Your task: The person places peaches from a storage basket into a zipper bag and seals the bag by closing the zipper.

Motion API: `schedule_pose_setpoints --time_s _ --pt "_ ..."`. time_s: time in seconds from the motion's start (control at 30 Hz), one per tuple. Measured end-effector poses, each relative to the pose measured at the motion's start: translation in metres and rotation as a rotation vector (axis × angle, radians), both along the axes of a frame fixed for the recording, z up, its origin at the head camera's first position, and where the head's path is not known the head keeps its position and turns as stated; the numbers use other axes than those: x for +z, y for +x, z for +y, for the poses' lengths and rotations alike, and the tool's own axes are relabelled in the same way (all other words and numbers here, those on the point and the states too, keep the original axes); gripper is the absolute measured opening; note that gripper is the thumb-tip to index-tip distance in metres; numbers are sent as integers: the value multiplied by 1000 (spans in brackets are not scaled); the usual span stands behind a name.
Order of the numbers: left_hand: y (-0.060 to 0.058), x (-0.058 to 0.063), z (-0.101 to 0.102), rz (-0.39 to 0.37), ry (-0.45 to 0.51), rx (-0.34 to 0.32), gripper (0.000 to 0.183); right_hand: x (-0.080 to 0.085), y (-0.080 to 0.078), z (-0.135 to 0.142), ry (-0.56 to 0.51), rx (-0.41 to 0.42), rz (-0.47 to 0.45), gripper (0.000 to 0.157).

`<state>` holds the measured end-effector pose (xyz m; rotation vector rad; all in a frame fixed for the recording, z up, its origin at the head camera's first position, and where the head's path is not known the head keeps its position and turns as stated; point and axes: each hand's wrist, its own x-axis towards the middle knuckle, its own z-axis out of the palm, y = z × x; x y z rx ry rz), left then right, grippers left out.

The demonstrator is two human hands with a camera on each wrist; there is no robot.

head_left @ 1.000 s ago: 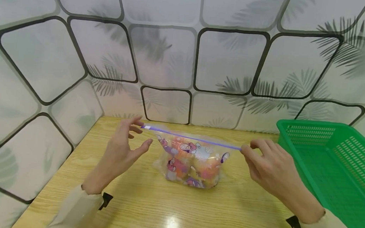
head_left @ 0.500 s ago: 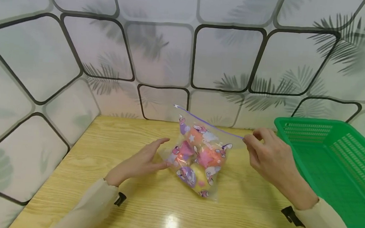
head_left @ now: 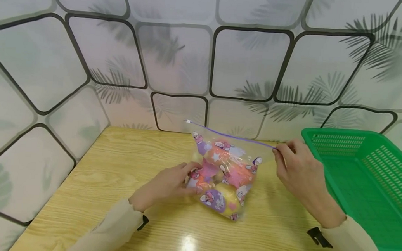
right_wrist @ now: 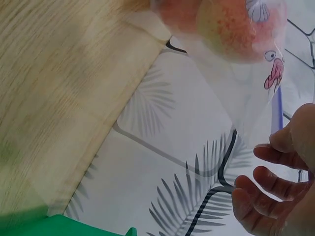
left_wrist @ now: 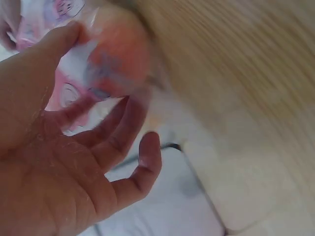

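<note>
A clear zip bag point(head_left: 231, 164) printed with cartoon figures leans over the table, its purple zip point(head_left: 233, 136) slanting along the top with a white slider at the left end. Inside are several round red-and-yellow fruits point(right_wrist: 229, 37). My right hand point(head_left: 300, 173) pinches the zip's right end between thumb and forefinger, holding that corner up. At the bag's lower left, my left hand point(head_left: 167, 183) grips its side. The left wrist view shows the thumb and fingers around one fruit point(left_wrist: 125, 54) through the plastic, with the little finger off it.
A green plastic basket point(head_left: 346, 203) stands to the right, close beside my right forearm. The wooden table point(head_left: 114, 158) ends at a patterned wall covering point(head_left: 177, 57) at the back and left.
My left hand has left the zip's slider end, moved down and taken hold of the bag's lower left side. The bag has swung and tilted, and its right corner stays in my right hand.
</note>
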<state>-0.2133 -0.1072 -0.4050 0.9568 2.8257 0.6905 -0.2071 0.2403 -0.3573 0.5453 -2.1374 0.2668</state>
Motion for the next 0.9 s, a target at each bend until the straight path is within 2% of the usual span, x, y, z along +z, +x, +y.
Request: schedule_pose_setpoints --time_s 0.13,0.3,0.4,0.53,0.6,0.67,0.77,0.83,0.9 --pt "15 7 8 31 -81 8 74 -3 -1 -3 -31 -43 -51 8" --pt "24 11 14 80 -134 41 78 -4 1 -7 -54 -81 -112 30" --pt "26 14 16 236 -120 38 71 -2 4 -9 -59 -98 -119 38" --pt "28 22 30 520 -2 3 57 2 10 -10 -64 -97 -89 37" --pt "30 25 42 597 40 -38 56 4 12 -11 -64 -89 -79 35" --pt "32 24 55 655 4 -72 62 5 14 -12 -68 -82 -85 33" --pt "35 19 69 664 -147 -69 77 4 15 -12 -66 -72 -95 30" --pt "36 15 76 620 -231 -52 83 3 16 -11 -62 -65 -94 29" --pt "35 12 82 562 -271 -32 87 3 16 -10 -56 -58 -87 27"
